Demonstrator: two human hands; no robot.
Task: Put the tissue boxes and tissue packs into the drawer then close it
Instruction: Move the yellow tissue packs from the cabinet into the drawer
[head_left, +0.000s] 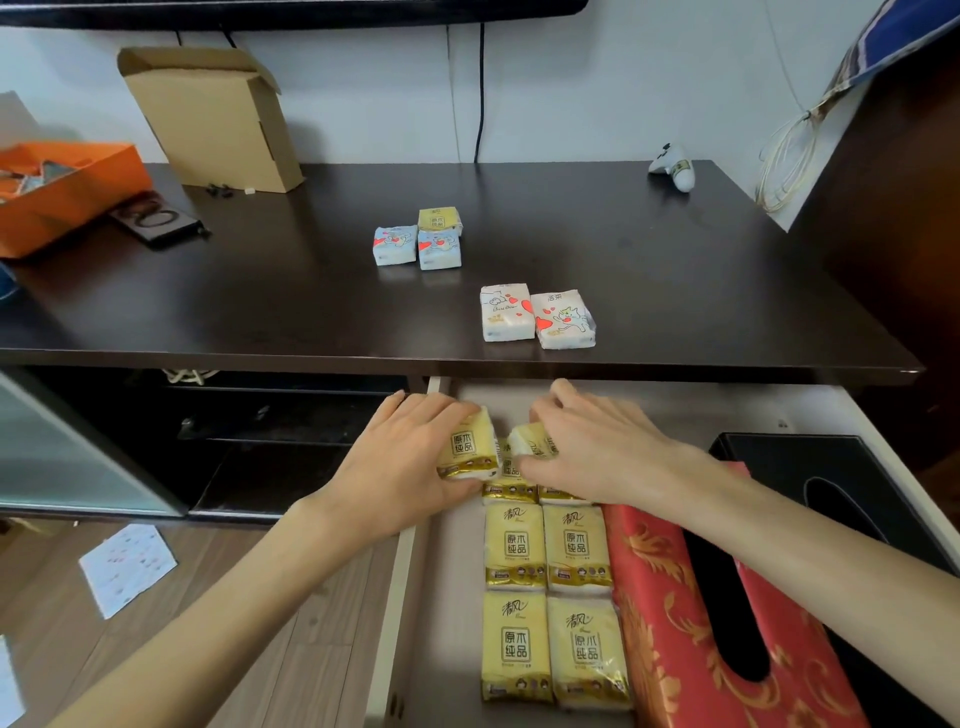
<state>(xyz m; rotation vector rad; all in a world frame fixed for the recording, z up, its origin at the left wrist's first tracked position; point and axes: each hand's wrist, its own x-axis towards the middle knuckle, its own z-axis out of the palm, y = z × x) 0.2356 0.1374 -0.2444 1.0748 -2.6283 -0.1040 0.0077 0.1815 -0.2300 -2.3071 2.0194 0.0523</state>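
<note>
The drawer (410, 597) stands pulled open below the dark tabletop (649, 244). Inside lie several yellow tissue packs (545, 597) in two columns, a red patterned tissue box (670, 613) and a black tissue box (841, 483) at the right. My left hand (400, 467) grips a yellow tissue pack (467, 449) over the drawer's far left. My right hand (597, 447) grips another yellow pack (532, 439) beside it. On the tabletop remain two white packs (537, 316) near the front edge and three small packs (418, 239), two blue and one yellow, farther back.
A cardboard box (213, 114) leans on the wall at the back left, beside an orange box (67, 192) and a dark phone-like item (156, 221). A white game controller (675, 166) lies back right. Open shelves sit left of the drawer. Papers (127, 566) lie on the wooden floor.
</note>
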